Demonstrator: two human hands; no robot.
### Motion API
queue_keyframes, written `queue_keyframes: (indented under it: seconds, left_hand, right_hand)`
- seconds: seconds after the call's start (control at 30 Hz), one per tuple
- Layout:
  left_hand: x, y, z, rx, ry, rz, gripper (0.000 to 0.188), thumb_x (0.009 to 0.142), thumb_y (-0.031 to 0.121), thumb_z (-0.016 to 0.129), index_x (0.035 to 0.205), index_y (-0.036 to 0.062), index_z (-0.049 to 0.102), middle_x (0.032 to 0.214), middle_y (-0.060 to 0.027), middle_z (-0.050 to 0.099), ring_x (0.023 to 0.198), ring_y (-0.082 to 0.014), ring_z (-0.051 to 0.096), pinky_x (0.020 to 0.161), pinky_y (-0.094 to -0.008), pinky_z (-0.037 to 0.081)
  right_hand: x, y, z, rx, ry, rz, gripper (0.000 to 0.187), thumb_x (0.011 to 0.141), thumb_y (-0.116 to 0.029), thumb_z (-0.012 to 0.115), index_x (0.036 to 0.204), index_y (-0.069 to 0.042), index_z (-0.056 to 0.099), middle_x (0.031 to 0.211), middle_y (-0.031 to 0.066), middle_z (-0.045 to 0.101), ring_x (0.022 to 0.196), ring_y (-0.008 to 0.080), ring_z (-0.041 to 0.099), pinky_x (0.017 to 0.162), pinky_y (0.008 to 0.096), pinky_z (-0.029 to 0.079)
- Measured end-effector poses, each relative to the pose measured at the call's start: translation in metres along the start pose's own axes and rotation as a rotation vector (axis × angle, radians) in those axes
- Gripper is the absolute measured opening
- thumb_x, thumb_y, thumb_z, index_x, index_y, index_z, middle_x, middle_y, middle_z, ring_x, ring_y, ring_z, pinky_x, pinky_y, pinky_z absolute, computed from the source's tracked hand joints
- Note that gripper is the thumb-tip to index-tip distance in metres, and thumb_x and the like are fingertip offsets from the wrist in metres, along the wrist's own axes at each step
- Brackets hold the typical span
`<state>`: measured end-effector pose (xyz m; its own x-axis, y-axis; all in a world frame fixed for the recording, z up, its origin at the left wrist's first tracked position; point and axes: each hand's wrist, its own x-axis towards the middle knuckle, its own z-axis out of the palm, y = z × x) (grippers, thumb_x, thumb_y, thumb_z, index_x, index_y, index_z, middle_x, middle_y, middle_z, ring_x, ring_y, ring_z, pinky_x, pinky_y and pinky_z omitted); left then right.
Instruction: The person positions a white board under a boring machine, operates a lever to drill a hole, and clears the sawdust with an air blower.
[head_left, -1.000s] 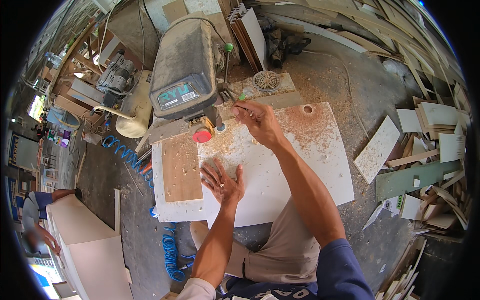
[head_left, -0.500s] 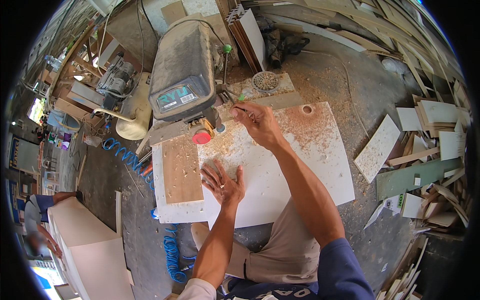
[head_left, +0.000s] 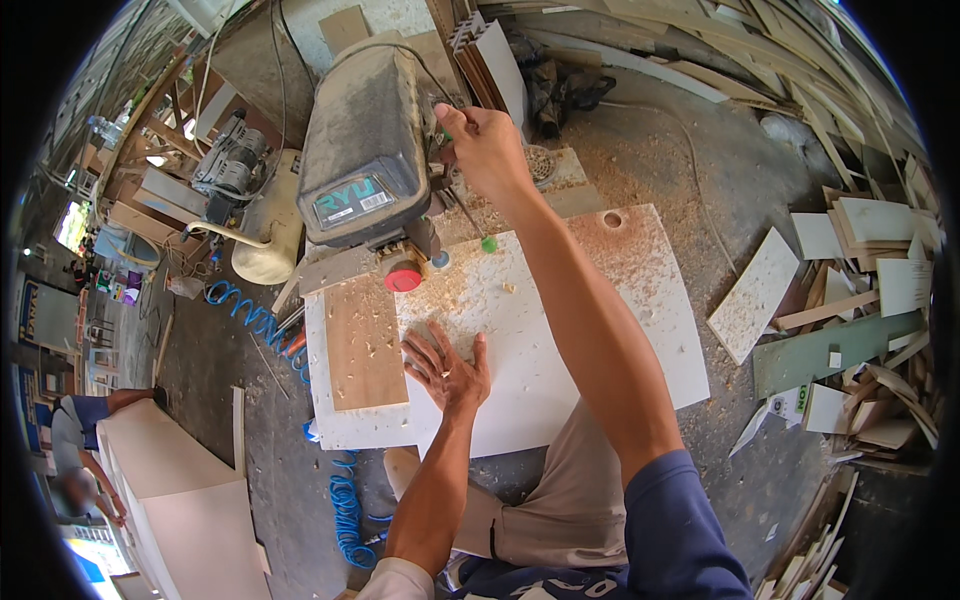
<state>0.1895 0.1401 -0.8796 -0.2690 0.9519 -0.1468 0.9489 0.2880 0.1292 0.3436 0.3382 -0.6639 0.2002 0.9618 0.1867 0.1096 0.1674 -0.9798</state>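
Note:
A drill press with a dusty dark head (head_left: 360, 150) stands over a white board (head_left: 500, 390) strewn with wood chips. My left hand (head_left: 448, 370) lies on the board, fingers spread, pressing it flat near a brown wooden piece (head_left: 366, 350). Raised beside the machine's head, my right hand (head_left: 487, 152) is closed around a feed handle, most of which the fingers hide. Another handle's green knob (head_left: 488, 243) shows lower down, over the board. Close to the red round button (head_left: 403, 277), sawdust is heaped around the drilling spot. A round hole (head_left: 613, 220) sits near the board's far right corner.
A blue coiled air hose (head_left: 345, 510) hangs at the board's left, with a cream compressor tank (head_left: 268, 245) behind. Board offcuts (head_left: 860, 240) pile up on the right. At far left a person (head_left: 85, 455) is beside a large pale box-shaped piece (head_left: 185, 480).
My right hand has moved up and away from the board to the side of the machine's head. The feed handles have turned. My left hand stays in place.

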Motion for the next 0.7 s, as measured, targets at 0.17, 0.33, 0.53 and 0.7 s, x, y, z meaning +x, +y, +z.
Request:
queue_keyframes:
  seconds: [0.17,0.33,0.53,0.7]
  left_hand:
    - [0.0,-0.001,0.0,-0.002,0.005,0.005,0.098,0.099,0.074,0.03,0.166,0.0087,0.002,0.168,-0.0315,-0.004,0.156,-0.048,-0.008,0.124,-0.0634,0.003]
    - [-0.001,0.0,0.0,0.0,0.018,0.003,0.097,0.099,0.074,0.031,0.166,0.0089,0.003,0.168,-0.0317,-0.003,0.156,-0.0482,-0.007,0.124,-0.0633,0.004]
    - [0.0,0.0,0.002,-0.007,0.001,0.004,0.097,0.099,0.074,0.031,0.166,0.0091,0.003,0.168,-0.0312,-0.005,0.156,-0.0476,-0.008,0.124,-0.063,0.002]
    - [0.0,-0.001,0.001,-0.02,-0.007,-0.004,0.097,0.099,0.075,0.03,0.166,0.009,0.002,0.169,-0.0304,-0.005,0.156,-0.0468,-0.011,0.124,-0.0628,-0.001]
  right_hand:
    - [0.013,-0.008,0.0,-0.064,-0.01,0.056,0.056,0.101,-0.05,0.063,0.083,0.003,0.069,0.064,0.008,0.066,0.059,0.014,0.062,0.059,0.0342,0.046]
    - [-0.003,0.004,-0.002,-0.049,-0.013,-0.025,0.054,0.101,-0.049,0.062,0.088,0.003,0.07,0.064,0.0073,0.066,0.063,0.0119,0.062,0.059,0.0335,0.046]
    - [-0.042,0.027,-0.016,0.129,-0.181,0.011,0.039,0.099,-0.036,0.069,0.104,0.002,0.071,0.078,0.0058,0.07,0.07,0.01,0.063,0.062,0.0278,0.047]
    - [-0.065,0.056,-0.04,0.187,-0.442,0.076,0.033,0.097,-0.028,0.075,0.113,0.001,0.07,0.092,0.0063,0.073,0.079,0.0105,0.067,0.07,0.0247,0.051]
